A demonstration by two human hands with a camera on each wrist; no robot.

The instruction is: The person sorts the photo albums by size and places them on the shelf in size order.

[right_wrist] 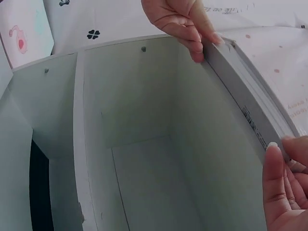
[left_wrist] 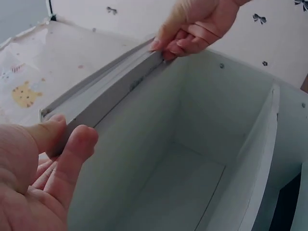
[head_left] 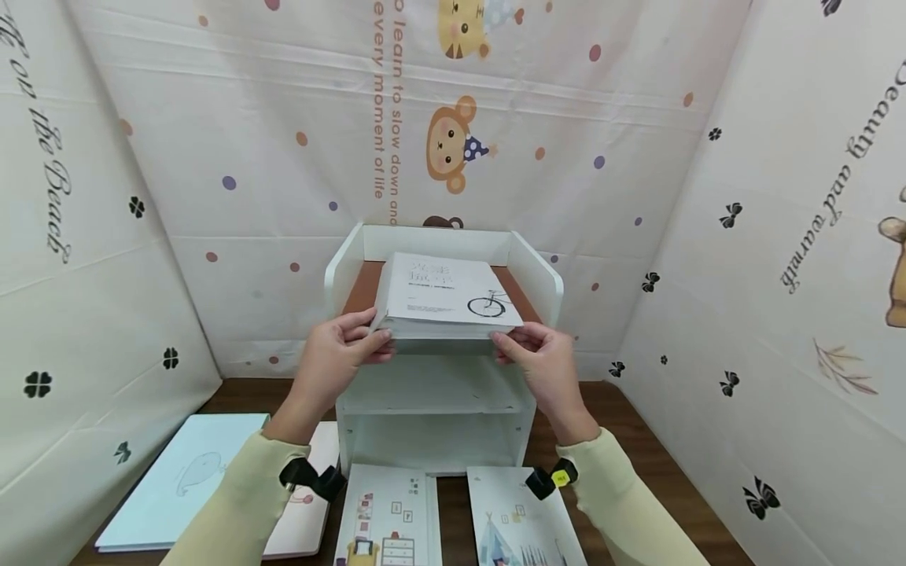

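Observation:
A thick white book (head_left: 453,291) with a bicycle drawing on its cover lies on the brown top of a small white shelf unit (head_left: 344,267). My left hand (head_left: 344,343) grips its near left corner, thumb on the front edge and fingers curled below. At the near right corner my right hand (head_left: 539,358) pinches it in the same way. Both wrist views look along the book's grey front edge (left_wrist: 108,91), one hand at either end. Below the book, the unit's compartment (right_wrist: 144,183) shows bare white boards.
On the dark wooden table (head_left: 630,440), a light blue book (head_left: 177,487) and a pinkish book (head_left: 297,534) lie at the left. Two white illustrated books (head_left: 389,503) (head_left: 506,503) lie before the unit. Raised side panels (head_left: 541,271) and a back panel border its top. Printed cloth encloses the table.

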